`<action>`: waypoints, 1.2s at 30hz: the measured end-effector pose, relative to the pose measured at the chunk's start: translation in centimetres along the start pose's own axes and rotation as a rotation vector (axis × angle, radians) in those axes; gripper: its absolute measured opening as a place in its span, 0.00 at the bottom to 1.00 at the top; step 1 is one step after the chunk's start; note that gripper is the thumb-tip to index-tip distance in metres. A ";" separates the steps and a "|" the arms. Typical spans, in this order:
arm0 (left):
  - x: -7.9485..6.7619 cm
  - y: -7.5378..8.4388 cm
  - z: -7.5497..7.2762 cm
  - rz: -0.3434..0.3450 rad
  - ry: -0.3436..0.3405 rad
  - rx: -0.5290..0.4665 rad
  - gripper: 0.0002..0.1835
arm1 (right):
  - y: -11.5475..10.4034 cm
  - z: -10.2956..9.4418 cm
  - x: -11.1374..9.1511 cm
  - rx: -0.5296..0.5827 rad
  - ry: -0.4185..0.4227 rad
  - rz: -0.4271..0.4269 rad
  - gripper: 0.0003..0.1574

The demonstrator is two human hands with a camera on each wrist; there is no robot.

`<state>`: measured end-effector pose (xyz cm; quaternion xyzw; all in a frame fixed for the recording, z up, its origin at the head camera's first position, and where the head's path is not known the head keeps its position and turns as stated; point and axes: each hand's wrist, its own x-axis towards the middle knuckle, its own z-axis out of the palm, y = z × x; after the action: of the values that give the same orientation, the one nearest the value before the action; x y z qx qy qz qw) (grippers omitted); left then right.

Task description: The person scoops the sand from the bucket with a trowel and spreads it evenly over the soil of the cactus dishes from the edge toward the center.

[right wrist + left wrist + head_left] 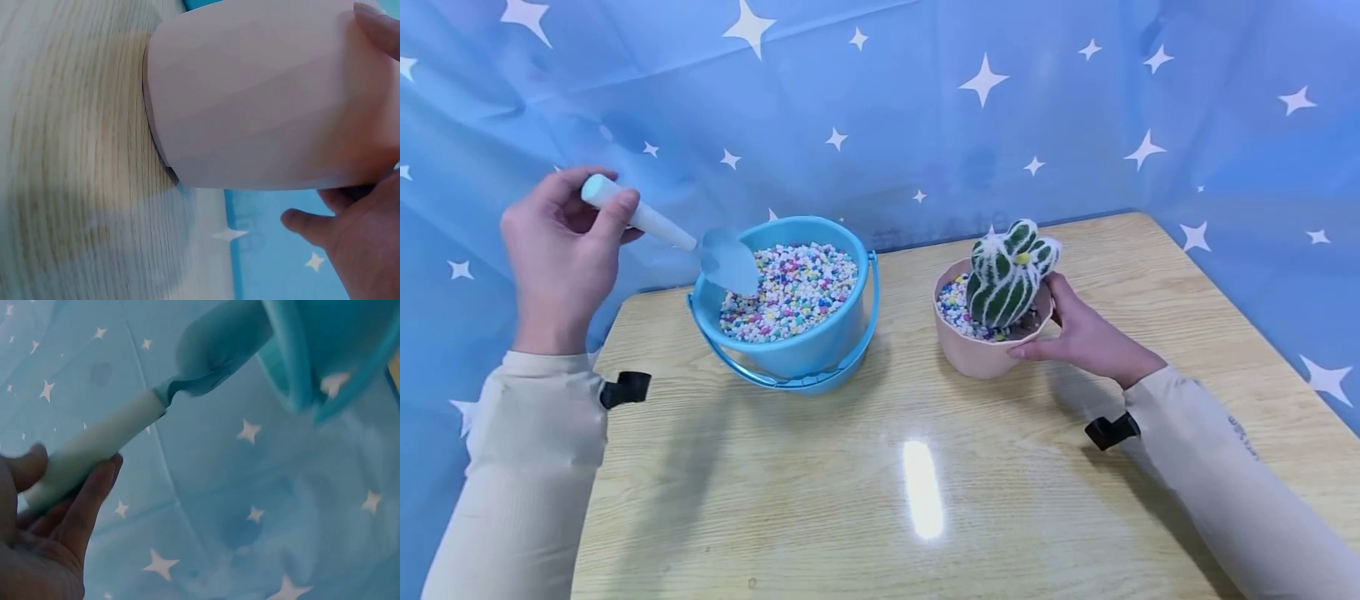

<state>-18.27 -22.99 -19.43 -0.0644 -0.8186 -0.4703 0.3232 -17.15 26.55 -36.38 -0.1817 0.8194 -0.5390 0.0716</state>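
Note:
My left hand (565,242) holds a toy shovel by its pale handle (647,221), pinched between thumb and fingers. The shovel's blue blade (730,262) is over the left rim of a blue bucket (808,350), which is filled with small multicoloured pebbles (797,287). On the right, a pink flowerpot (977,357) stands on the table with a white-striped green cactus (1007,279) leaning in it. Similar pebbles lie on the pot's left side, with a brownish patch at the right. My right hand (1078,337) grips the pot's right side, thumb (381,28) against the outer wall.
Both containers stand on a light wooden table (820,500), with the bucket's handle (775,383) hanging down in front. Behind them hangs a blue cloth (910,108) with white stars. The table's right edge slants away beyond my right arm.

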 end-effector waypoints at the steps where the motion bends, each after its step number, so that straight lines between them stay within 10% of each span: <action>1: 0.2 0.1 -0.2 0.045 -0.018 0.097 0.15 | 0.0 0.0 0.0 -0.004 0.004 0.005 0.71; 7: 1.2 1.0 -0.8 0.184 -0.139 0.319 0.19 | -0.2 0.3 0.1 -0.019 0.013 0.029 0.76; 17: 2.2 1.3 -0.6 0.032 -0.338 0.376 0.22 | -0.3 0.0 -0.2 0.007 -0.012 0.067 0.75; 27: 1.6 -3.4 -1.2 -0.278 -0.242 -0.188 0.14 | -0.2 0.2 0.2 0.003 0.004 0.058 0.76; 36: 0.0 -6.5 -1.3 -0.390 -0.082 -0.512 0.16 | 0.0 0.1 0.2 0.030 -0.025 0.019 0.74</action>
<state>-20.33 -27.61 -23.64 -0.0048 -0.6830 -0.7111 0.1670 -17.34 26.41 -36.37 -0.1797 0.8117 -0.5484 0.0898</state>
